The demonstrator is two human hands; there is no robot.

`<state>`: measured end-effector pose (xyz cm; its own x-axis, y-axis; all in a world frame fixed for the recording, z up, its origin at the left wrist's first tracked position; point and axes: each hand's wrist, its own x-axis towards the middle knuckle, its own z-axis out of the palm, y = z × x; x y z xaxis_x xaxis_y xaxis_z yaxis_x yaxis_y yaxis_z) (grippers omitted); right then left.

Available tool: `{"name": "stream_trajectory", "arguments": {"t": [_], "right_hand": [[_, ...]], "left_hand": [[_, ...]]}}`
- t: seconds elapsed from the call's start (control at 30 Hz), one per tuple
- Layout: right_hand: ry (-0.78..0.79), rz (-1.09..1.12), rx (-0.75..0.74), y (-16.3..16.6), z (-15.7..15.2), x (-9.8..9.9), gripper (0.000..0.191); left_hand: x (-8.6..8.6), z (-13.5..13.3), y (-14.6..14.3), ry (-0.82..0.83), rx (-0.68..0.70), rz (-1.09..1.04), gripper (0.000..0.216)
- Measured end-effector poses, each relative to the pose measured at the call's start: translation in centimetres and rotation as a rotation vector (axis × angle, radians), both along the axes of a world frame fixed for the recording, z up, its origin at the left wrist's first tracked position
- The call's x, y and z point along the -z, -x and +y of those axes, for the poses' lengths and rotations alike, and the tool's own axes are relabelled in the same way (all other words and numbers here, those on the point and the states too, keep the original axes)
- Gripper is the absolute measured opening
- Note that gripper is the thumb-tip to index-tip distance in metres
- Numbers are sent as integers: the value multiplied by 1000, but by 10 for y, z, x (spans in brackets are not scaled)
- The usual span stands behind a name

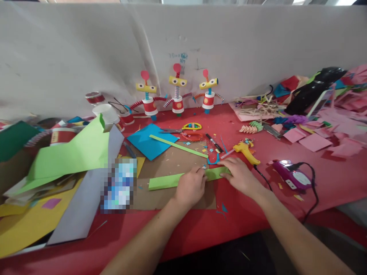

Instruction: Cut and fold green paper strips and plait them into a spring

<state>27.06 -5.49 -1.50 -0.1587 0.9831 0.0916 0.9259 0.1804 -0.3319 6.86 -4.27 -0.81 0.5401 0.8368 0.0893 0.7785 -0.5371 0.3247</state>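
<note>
A: How are the hands working on that paper?

B: The left hand [190, 187] is bunching its fingers together over the light green paper strip [164, 182], pinching it near the middle. The right hand [241, 177] is resting at the right end, thumb by the lower edge, fingers by the upper; I cannot tell whether it is gripping or only pressing

A: Why two hands on one strip?

B: Each is probably steadying its own stretch, keeping the paper from curling or sliding

A: And where is it lying?

B: It is crossing a brown cardboard sheet [177, 201] and running past its right edge; the cardboard is perhaps shielding the red desk [249, 221] from cuts and glue

A: What is waiting just beyond?

B: A narrow green strip [183, 147] is slanting from the cardboard onto a blue paper sheet [150, 149]. The scissors [181, 131] are lying with their handles apart, and a black marker [214, 143] is resting to their right. The yellow glue gun [248, 152] is lying near the right hand, likely for easy reach

A: And farthest out?

B: A purple power socket [295, 178] is holding a plug on the right, while three paper-cup figures [177, 104] are standing at the back, presumably out of the hands' way
</note>
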Motion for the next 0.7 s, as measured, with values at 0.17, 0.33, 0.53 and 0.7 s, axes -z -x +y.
{"name": "stream_trajectory", "arguments": {"t": [0.17, 0.33, 0.53, 0.7], "right_hand": [[94, 105, -59, -2, 10, -5, 18], [22, 216, -90, -4, 4, -5, 16], [-51, 214, -188, -11, 0, -4, 22], [-115, 13, -312, -18, -6, -5, 32]], "left_hand": [[3, 6, 2, -65, 14, -32, 22], [5, 10, 2, -143, 89, -92, 34], [6, 8, 1, -185, 140, -51, 21], [7, 4, 2, -270, 193, 24, 22]]}}
